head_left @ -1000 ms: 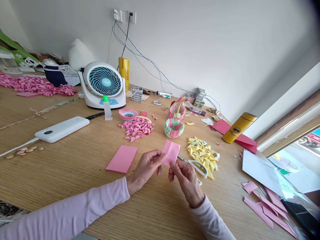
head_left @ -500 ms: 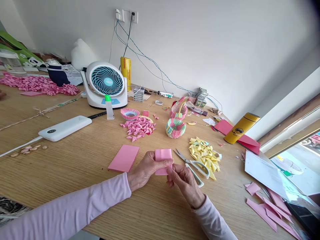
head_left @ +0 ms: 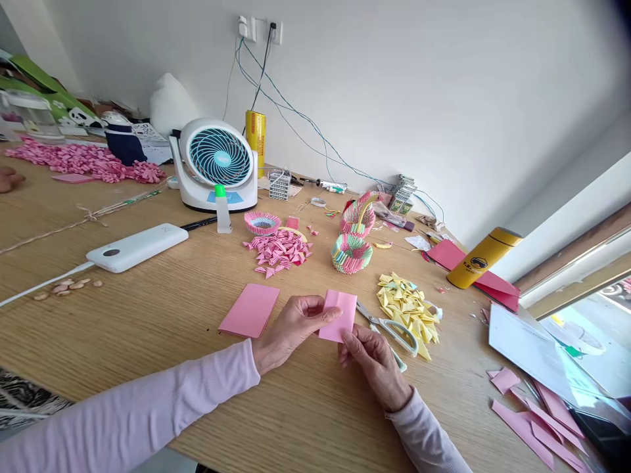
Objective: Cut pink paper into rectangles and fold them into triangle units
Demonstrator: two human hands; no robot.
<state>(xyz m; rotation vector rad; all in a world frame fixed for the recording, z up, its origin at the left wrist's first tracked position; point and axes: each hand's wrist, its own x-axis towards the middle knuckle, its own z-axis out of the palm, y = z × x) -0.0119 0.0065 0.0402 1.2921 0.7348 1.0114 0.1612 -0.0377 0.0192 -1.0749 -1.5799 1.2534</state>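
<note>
A small folded pink paper (head_left: 341,322) is held up over the wooden table between my two hands. My left hand (head_left: 292,330) pinches its left side, with the thumb across its face. At its lower right corner, my right hand (head_left: 377,361) grips the paper between thumb and curled fingers. Left of my hands lies a larger stack of pink paper (head_left: 250,310). Scissors with pale handles (head_left: 394,332) rest just beyond my right hand, beside a pile of yellow folded pieces (head_left: 407,309). A heap of pink folded pieces (head_left: 279,249) lies farther back.
A white fan (head_left: 219,161), a glue bottle (head_left: 223,210) and a power bank (head_left: 138,247) stand or lie at the left. Two paper baskets (head_left: 351,253) are behind my hands. Rightward are a yellow flask (head_left: 486,257) and pink paper strips (head_left: 525,427). Another person's hand (head_left: 10,179) shows far left.
The pink paper in my hands has turned slightly and moved right; its fold no longer stands apart as two visible layers. The view has shifted a little, and more of the other person's hand shows.
</note>
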